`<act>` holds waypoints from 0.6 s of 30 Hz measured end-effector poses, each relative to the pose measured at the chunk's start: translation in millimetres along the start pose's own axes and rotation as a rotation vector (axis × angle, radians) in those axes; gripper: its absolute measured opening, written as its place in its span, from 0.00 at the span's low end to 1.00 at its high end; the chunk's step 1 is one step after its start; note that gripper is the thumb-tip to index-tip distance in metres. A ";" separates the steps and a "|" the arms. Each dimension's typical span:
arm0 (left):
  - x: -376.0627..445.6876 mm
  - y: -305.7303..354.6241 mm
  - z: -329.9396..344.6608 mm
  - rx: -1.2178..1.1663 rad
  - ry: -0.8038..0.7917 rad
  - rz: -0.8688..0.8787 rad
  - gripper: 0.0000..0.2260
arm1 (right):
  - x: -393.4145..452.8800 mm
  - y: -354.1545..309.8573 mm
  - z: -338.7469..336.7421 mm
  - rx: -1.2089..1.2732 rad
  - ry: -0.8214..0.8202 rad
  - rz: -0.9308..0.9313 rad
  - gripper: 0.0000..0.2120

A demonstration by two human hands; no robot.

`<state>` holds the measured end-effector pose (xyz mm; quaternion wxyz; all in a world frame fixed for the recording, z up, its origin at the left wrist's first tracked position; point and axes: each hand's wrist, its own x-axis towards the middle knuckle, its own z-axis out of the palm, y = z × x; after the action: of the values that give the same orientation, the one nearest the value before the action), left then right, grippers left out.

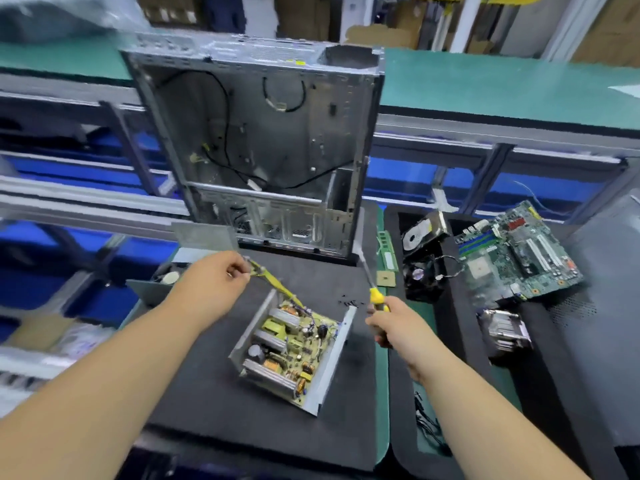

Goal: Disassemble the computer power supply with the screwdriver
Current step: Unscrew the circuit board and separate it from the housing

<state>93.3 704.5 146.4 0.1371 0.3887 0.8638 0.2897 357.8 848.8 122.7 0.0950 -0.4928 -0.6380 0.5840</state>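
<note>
The power supply (294,351) is sitting open on the black foam mat (207,375), its cover already off and its circuit board (294,344) with coils, capacitors and heat sinks lying exposed inside the metal tray. The left hand (211,282) is pinching the yellow cable bundle (277,285) that is running out of the unit's far corner and is pulling it up and away toward the left — the wires are looking taut. The right hand (398,323) is gripping the yellow-handled screwdriver (372,282), with the shaft pointing up and away from the unit, so the tip is not engaging anything. A few loose black screws (349,302) are lying on the mat just beyond the tray.

Judging from this, the step in hand is clearing the cabling so the board can come free. The next move is probably calling for bringing the screwdriver tip down onto the board's mounting screws — these are too small to make out here — while keeping the cables clear of the work.
</note>
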 end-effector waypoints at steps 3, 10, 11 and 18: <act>-10.9 -22.4 -15.4 -0.025 0.025 -0.048 0.07 | -0.1 2.6 13.9 -0.079 0.068 -0.023 0.10; 12.5 -88.4 -65.3 0.060 0.099 -0.162 0.05 | -0.3 -17.8 38.9 -0.398 0.345 -0.149 0.10; 19.2 -96.2 -70.1 0.055 0.079 -0.181 0.06 | 0.8 -23.8 43.5 -0.446 0.359 -0.162 0.11; 67.8 -118.7 -81.3 0.150 -0.154 -0.156 0.22 | 16.1 -74.8 101.0 -0.610 0.250 -0.221 0.10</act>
<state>-59.2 660.4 138.1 0.1958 0.3509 0.8975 0.1820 240.7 807.4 147.9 0.0837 -0.4942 -0.8161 0.2878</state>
